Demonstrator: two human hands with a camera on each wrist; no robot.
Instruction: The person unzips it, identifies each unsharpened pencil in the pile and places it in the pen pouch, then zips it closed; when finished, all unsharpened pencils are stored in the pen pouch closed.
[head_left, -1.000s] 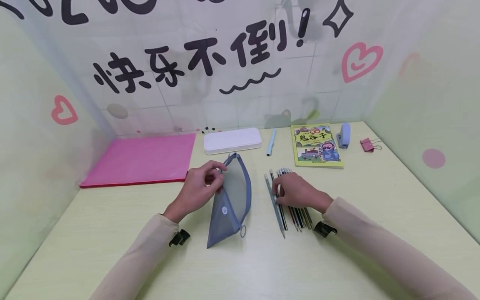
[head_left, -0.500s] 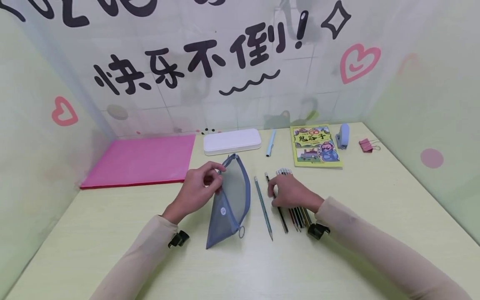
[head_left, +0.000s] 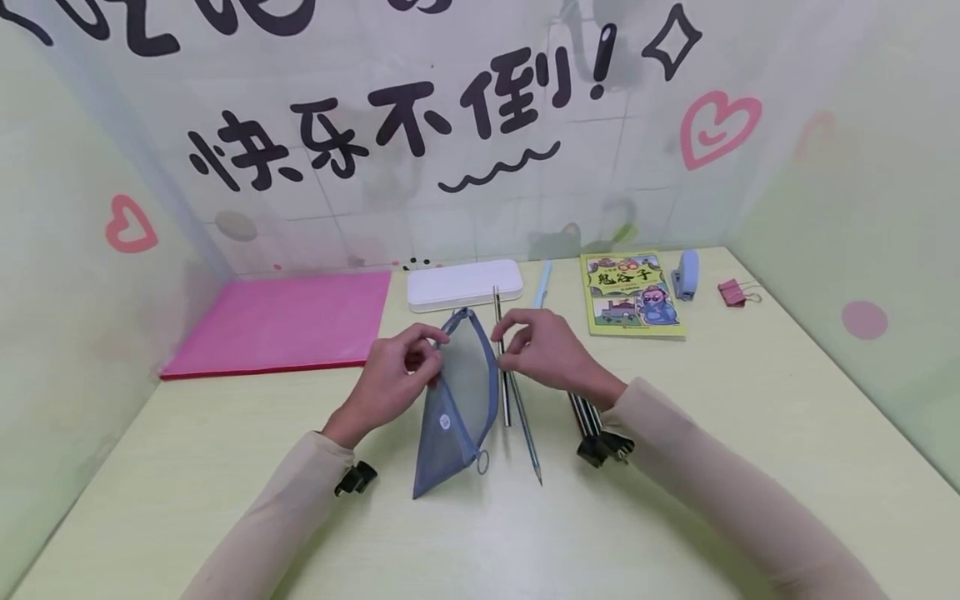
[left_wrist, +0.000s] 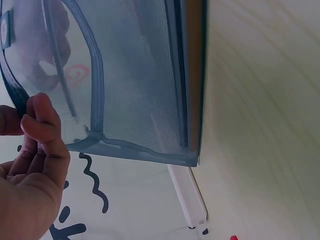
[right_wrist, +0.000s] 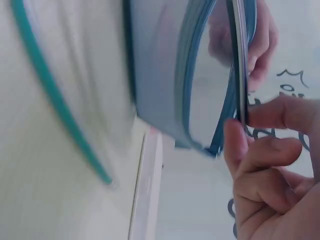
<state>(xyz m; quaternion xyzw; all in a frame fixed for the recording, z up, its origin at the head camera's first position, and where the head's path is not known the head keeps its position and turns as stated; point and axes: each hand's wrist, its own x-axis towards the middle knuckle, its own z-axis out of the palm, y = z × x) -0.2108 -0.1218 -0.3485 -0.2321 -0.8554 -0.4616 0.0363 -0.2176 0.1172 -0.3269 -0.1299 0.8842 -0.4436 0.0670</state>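
A pale yellow-green desk (head_left: 750,433) sits boxed in by three glossy walls. The back wall (head_left: 480,208) shows white tiles under black Chinese lettering, a squiggle and a pink heart (head_left: 718,125). Green side panels (head_left: 862,167) carry a heart (head_left: 131,225) and a pink dot (head_left: 864,319); the light is soft and even.

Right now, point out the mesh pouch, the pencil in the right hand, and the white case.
mesh pouch (head_left: 459,392), head view, on its mesh side panel.
pencil (head_left: 498,321), head view, on its upper shaft above the pinching fingers.
white case (head_left: 463,283), head view, on its lid.
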